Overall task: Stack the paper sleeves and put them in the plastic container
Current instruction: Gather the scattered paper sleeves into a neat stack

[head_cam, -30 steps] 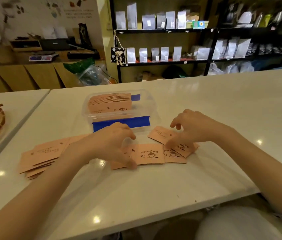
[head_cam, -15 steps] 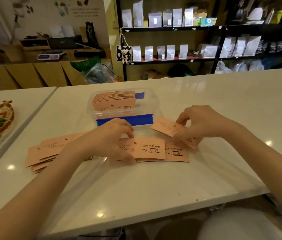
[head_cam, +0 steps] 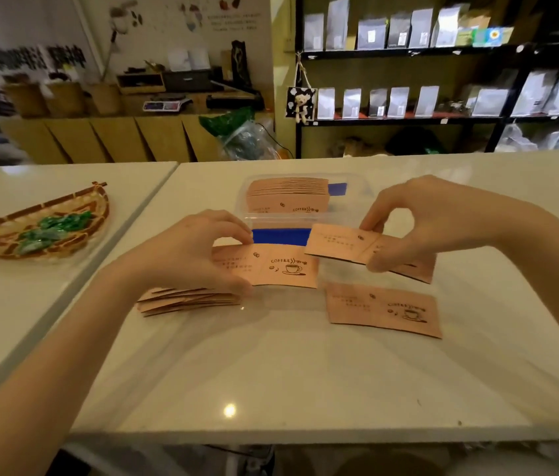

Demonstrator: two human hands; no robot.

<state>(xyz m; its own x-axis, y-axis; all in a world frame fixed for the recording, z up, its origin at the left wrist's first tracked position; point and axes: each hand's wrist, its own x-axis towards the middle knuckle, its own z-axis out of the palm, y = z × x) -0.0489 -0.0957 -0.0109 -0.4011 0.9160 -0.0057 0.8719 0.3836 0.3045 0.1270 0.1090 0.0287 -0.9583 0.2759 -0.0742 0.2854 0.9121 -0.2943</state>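
White table (head_cam: 305, 372); each hand (head_cam: 195, 249) pinching a sleeve (head_cam: 285, 269).

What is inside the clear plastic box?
Inside the plastic box sits a stack of paper sleeves, the front one printed with COFFEE. Blue tape and the left hand cover the lower front, so the bottom of the box is hidden.

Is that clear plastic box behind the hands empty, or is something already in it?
Not empty. The plastic container already holds a stack of paper sleeves, their edges fanned and print visible through the clear wall.
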